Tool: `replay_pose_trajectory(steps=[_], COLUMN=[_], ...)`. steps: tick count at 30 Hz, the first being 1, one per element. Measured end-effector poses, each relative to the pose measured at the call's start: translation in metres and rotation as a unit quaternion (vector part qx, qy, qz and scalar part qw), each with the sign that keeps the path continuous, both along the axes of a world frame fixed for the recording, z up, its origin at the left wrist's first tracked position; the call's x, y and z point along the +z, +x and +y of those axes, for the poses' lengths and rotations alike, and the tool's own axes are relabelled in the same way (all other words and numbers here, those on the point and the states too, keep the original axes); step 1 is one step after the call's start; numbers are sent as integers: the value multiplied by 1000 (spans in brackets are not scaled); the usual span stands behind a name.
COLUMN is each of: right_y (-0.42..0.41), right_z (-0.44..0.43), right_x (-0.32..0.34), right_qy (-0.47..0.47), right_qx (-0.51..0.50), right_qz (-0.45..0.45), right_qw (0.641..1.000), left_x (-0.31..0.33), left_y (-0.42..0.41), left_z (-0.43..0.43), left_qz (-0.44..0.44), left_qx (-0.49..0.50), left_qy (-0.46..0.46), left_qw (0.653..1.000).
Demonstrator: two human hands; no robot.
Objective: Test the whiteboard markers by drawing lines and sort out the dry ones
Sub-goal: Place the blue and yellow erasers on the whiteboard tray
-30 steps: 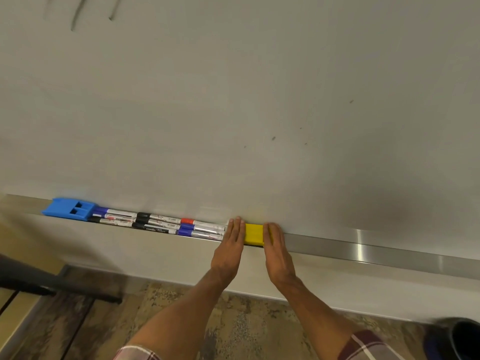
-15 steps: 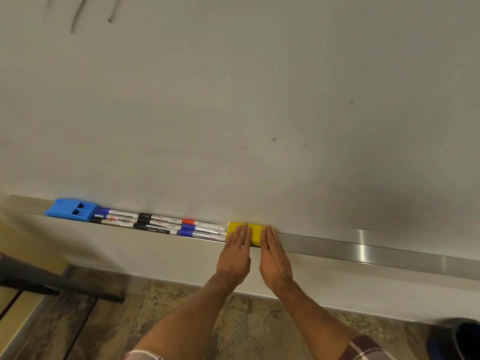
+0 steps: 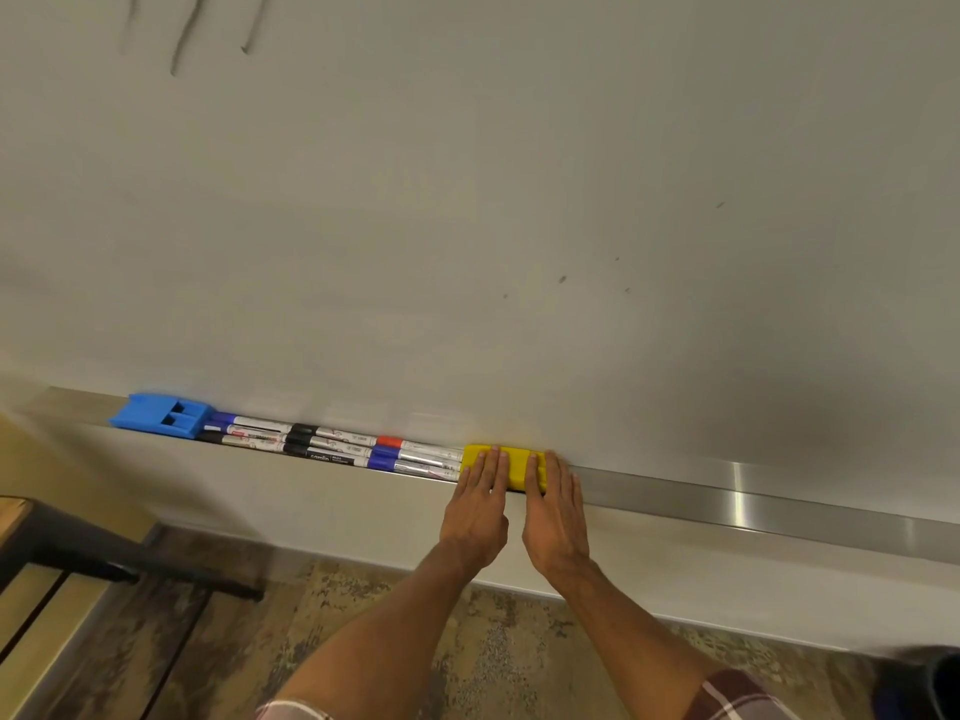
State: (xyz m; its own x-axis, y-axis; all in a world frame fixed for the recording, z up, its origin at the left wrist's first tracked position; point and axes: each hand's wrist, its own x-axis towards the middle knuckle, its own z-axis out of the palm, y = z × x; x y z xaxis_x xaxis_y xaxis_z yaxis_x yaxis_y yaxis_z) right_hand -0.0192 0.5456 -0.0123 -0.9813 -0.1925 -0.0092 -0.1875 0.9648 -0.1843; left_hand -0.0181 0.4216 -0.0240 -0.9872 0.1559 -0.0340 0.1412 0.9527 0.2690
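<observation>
Several whiteboard markers [image 3: 337,448] with blue, black and red caps lie in rows on the metal tray [image 3: 753,498] under the whiteboard [image 3: 519,200]. A yellow eraser block [image 3: 515,466] sits on the tray just right of the markers. My left hand [image 3: 478,506] lies flat with straight fingers on the block's left half. My right hand [image 3: 553,511] lies flat beside it, fingers on the block's right half. Faint dark test lines [image 3: 184,36] mark the board's upper left.
A blue plastic holder [image 3: 161,415] sits at the tray's left end, touching the markers. A dark-framed piece of furniture [image 3: 67,553] stands at lower left over a patterned floor. A dark round container [image 3: 930,683] shows at the bottom right corner.
Both hands were on either side of the yellow block, palms facing each other. They have turned flat and now lie side by side on top of it.
</observation>
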Motion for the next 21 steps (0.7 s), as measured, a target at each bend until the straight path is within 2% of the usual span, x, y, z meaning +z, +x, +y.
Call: replay_pose_trajectory(steps=[10,14,21], right_y=[-5,0,12], right_z=[0,-7,-43], right_x=[6,6,23], right_qy=[48,45,16], right_qx=[-7,-38,-13], right_qz=[-36,16,103], right_qw=[998,998,994], left_x=[26,30,51], left_y=[-6,4,20], left_z=[-15,-33,-81], left_qz=[-69,-68,-62], left_qx=[-3,29,45], left_qy=[-26,-54,-85], left_qw=[997,996,993])
